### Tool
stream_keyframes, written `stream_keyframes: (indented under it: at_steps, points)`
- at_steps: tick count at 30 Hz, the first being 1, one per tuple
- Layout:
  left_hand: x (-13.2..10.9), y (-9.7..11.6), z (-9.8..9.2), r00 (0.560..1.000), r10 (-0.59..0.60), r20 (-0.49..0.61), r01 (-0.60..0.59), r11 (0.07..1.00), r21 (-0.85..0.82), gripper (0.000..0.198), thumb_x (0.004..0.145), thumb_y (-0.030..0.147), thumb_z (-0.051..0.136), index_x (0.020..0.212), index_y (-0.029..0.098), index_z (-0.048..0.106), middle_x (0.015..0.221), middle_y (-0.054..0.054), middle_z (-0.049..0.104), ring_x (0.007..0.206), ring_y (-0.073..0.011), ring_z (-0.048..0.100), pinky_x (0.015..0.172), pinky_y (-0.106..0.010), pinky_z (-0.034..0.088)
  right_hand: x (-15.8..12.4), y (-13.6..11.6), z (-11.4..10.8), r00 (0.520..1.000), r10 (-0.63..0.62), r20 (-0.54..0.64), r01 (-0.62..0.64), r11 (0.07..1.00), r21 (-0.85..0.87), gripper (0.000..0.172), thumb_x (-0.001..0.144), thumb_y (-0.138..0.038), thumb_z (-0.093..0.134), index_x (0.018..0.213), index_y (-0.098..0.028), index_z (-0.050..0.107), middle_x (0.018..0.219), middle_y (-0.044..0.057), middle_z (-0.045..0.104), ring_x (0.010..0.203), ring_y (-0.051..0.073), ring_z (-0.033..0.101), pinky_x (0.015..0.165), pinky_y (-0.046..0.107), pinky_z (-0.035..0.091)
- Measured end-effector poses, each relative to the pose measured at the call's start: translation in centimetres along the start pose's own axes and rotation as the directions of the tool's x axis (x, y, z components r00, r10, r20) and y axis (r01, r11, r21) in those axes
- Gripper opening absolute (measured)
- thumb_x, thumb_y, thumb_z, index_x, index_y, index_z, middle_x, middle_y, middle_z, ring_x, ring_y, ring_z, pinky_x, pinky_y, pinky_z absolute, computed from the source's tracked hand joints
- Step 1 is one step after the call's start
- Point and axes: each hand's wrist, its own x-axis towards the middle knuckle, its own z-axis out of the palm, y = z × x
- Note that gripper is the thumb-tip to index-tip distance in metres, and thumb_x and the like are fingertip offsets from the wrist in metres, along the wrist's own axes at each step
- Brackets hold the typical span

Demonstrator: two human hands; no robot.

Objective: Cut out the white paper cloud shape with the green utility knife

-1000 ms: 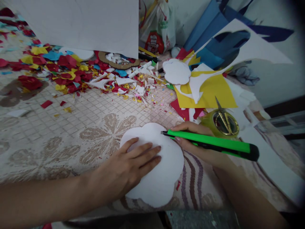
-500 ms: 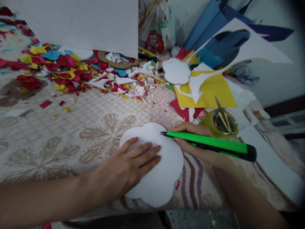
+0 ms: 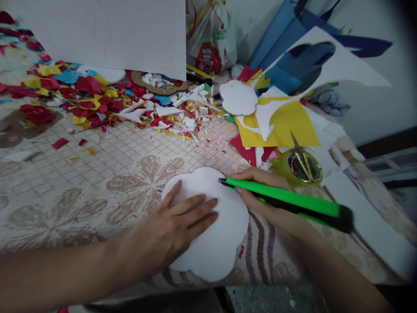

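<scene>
A white scalloped, flower-shaped board [image 3: 221, 234] lies flat near the front edge of the table. My left hand [image 3: 179, 221] rests on its left half, fingers spread and pressing down. My right hand [image 3: 263, 195] grips a green and black utility knife [image 3: 286, 198]. The knife's short blade points left, over the upper part of the board; whether its tip touches the surface I cannot tell. Just beyond my right hand, gold-handled scissors [image 3: 304, 163] lie on a roll of yellowish tape [image 3: 283, 167].
Red, yellow and blue paper scraps [image 3: 94, 93] and white offcuts cover the back of the table. A large white sheet [image 3: 107, 34] stands behind them. A smaller scalloped piece [image 3: 238, 98] lies by yellow paper [image 3: 286, 126]. A blue bag [image 3: 273, 34] stands at the back right.
The knife's rear end has swung slightly down and to the right, while its blade stays over nearly the same spot. My left index finger has straightened forward a little. The view has shifted slightly.
</scene>
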Motion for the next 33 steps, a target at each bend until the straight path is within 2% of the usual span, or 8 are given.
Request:
stream_keyframes:
  at_steps: [2,4,8,15,22,27,33]
  points:
    - [0.0,0.1,-0.1,1.0,-0.007,0.001,0.007,1.0,0.016,0.044,0.102,0.025,0.05,0.145,0.021,0.048,0.154,-0.004,0.047,0.141,-0.0197,0.04,0.123,-0.046,-0.005,-0.3,-0.1,-0.2,0.995,-0.009,-0.104,0.009,1.0,-0.009,0.012,0.091,-0.024,0.064,0.102,-0.029,0.067,0.095,0.0,0.074,0.083,0.019,0.07,0.067,0.029,0.055]
    - [-0.1,0.3,-0.2,1.0,-0.018,0.011,0.018,0.999,0.035,0.044,0.102,0.024,0.048,0.146,0.02,0.047,0.154,-0.003,0.046,0.141,-0.0191,0.04,0.122,-0.044,-0.008,-0.5,-0.1,-0.3,0.991,0.009,-0.132,-0.012,1.0,-0.025,0.01,0.092,-0.026,0.063,0.101,-0.029,0.067,0.092,0.0,0.074,0.08,0.019,0.07,0.063,0.029,0.055]
    - [-0.2,0.5,-0.3,0.999,-0.036,0.002,0.036,0.997,0.07,0.043,0.102,0.023,0.047,0.145,0.018,0.047,0.155,-0.004,0.046,0.14,-0.0195,0.04,0.122,-0.044,-0.002,-0.6,0.3,0.3,0.997,0.051,-0.051,-0.053,0.997,-0.053,0.01,0.091,-0.03,0.064,0.1,-0.03,0.068,0.094,0.0,0.074,0.079,0.02,0.07,0.058,0.028,0.052]
    - [-0.1,0.3,0.0,0.999,-0.025,-0.025,0.027,0.996,0.08,0.042,0.101,0.021,0.048,0.143,0.016,0.05,0.154,-0.005,0.047,0.139,-0.0212,0.041,0.12,-0.045,0.007,-0.3,0.4,0.7,0.998,0.036,-0.043,-0.038,0.998,-0.045,0.012,0.092,-0.028,0.063,0.103,-0.027,0.067,0.094,0.0,0.074,0.08,0.017,0.07,0.063,0.026,0.054]
    - [-0.1,0.3,-0.2,1.0,-0.02,-0.015,0.021,0.997,0.071,0.044,0.1,0.022,0.05,0.143,0.017,0.049,0.153,-0.006,0.048,0.139,-0.0221,0.041,0.12,-0.045,0.01,-0.3,0.1,0.7,0.999,0.037,-0.035,-0.039,0.999,-0.036,0.013,0.092,-0.027,0.062,0.104,-0.029,0.066,0.094,0.0,0.074,0.08,0.019,0.071,0.063,0.029,0.056]
    - [-0.1,0.3,-0.2,1.0,-0.019,-0.024,0.021,0.998,0.058,0.042,0.1,0.02,0.048,0.142,0.015,0.05,0.152,-0.006,0.049,0.138,-0.0225,0.042,0.12,-0.045,0.005,-0.3,0.1,0.7,0.999,0.028,-0.027,-0.029,0.999,-0.044,0.015,0.091,-0.026,0.062,0.105,-0.031,0.065,0.098,0.001,0.075,0.083,0.022,0.072,0.064,0.033,0.058]
    - [0.1,0.4,-0.2,1.0,-0.026,-0.015,0.027,0.997,0.066,0.042,0.101,0.021,0.046,0.142,0.017,0.051,0.153,-0.006,0.049,0.138,-0.0214,0.042,0.121,-0.044,0.004,0.3,-0.4,1.0,0.997,-0.076,0.005,0.077,0.993,-0.086,0.015,0.088,-0.017,0.059,0.098,-0.027,0.064,0.088,0.001,0.075,0.075,0.019,0.071,0.067,0.031,0.057]
